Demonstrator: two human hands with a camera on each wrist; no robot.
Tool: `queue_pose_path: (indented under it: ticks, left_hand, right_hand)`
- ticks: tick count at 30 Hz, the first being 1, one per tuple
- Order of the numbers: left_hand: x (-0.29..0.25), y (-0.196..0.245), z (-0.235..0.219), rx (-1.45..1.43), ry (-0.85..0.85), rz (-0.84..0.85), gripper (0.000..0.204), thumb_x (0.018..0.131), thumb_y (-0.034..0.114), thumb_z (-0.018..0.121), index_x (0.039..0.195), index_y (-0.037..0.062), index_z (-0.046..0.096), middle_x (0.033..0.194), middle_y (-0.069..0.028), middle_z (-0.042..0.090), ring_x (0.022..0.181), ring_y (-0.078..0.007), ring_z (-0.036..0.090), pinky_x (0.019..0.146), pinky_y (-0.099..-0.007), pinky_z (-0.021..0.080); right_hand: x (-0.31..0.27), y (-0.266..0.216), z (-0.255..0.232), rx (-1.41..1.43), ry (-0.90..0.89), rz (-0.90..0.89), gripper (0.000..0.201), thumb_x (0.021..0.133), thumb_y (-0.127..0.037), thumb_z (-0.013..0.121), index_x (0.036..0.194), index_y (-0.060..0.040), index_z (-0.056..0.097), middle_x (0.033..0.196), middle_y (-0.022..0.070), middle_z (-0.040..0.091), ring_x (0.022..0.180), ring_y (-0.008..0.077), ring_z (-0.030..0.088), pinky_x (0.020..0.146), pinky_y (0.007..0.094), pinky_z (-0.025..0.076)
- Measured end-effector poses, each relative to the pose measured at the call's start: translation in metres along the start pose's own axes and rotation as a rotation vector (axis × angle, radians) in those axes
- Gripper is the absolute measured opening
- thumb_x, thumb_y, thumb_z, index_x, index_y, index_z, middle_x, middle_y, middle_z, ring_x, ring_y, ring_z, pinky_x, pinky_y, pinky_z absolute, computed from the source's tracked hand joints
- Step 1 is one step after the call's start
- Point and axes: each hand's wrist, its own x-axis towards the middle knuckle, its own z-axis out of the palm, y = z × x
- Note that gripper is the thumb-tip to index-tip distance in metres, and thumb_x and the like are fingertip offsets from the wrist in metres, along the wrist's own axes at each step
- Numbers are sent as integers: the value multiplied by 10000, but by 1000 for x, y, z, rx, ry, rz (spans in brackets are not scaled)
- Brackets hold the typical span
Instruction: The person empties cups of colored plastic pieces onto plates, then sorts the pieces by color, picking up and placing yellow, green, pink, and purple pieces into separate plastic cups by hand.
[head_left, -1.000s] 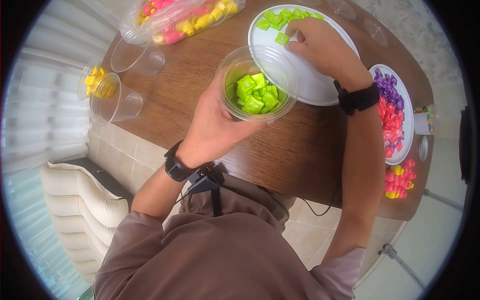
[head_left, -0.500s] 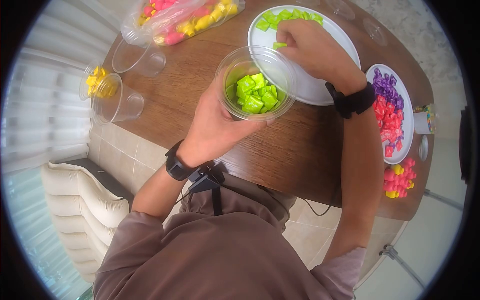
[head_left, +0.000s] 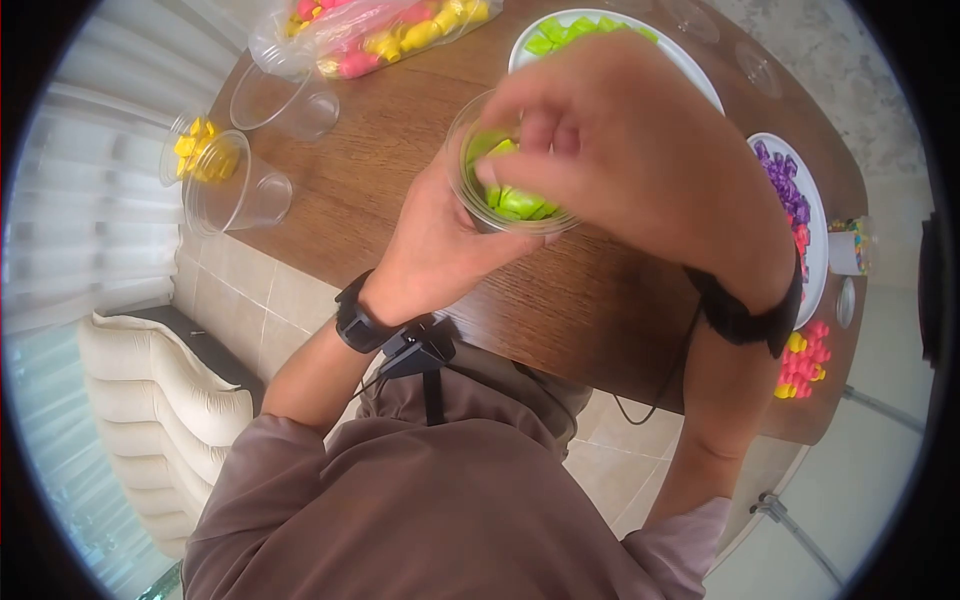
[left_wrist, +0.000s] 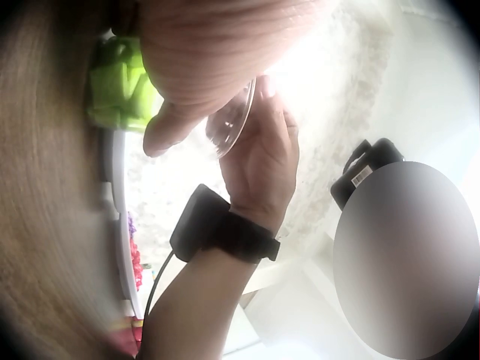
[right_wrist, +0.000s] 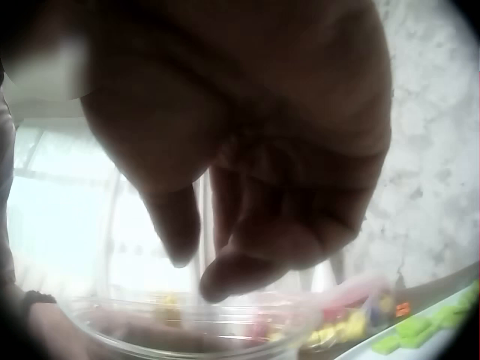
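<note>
Right hand (head_left: 615,145) moved from plate (head_left: 692,66) to cup (head_left: 459,170), fingers (right_wrist: 244,274) parted; left fingers (head_left: 500,250) grip it.

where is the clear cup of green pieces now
In the head view, the clear cup is near the middle, in the left hand and partly under the right hand, lower-left of the upper white plate.

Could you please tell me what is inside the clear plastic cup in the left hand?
Glossy green square pieces are visible inside the clear plastic cup. The right hand, over its mouth, covers part of the inside, so whatever lies beneath that hand cannot be seen.
</note>
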Motion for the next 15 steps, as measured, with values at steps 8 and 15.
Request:
queue_pose_path:
  ticks: [8, 15]
  left_hand:
    - [1, 0, 1, 98, 22, 86, 747, 744, 121, 877, 1391, 19, 519, 1259, -105, 647, 1173, -198, 626, 1025, -358, 497]
    - [1, -3, -4, 69, 10, 52, 778, 730, 109, 899, 1398, 9, 513, 1299, -98, 638, 1205, -189, 606, 1050, -353, 482]
  right_hand:
    - [-11, 70, -9, 44, -86, 304, 338, 893, -190, 719, 1162, 15, 699, 984, 173, 717, 902, 251, 686, 797, 359, 538]
    - [-34, 130, 14, -174, 3, 539, 455, 894, -206, 626, 1312, -32, 666, 1289, 253, 642, 1233, 411, 587, 1077, 455, 445]
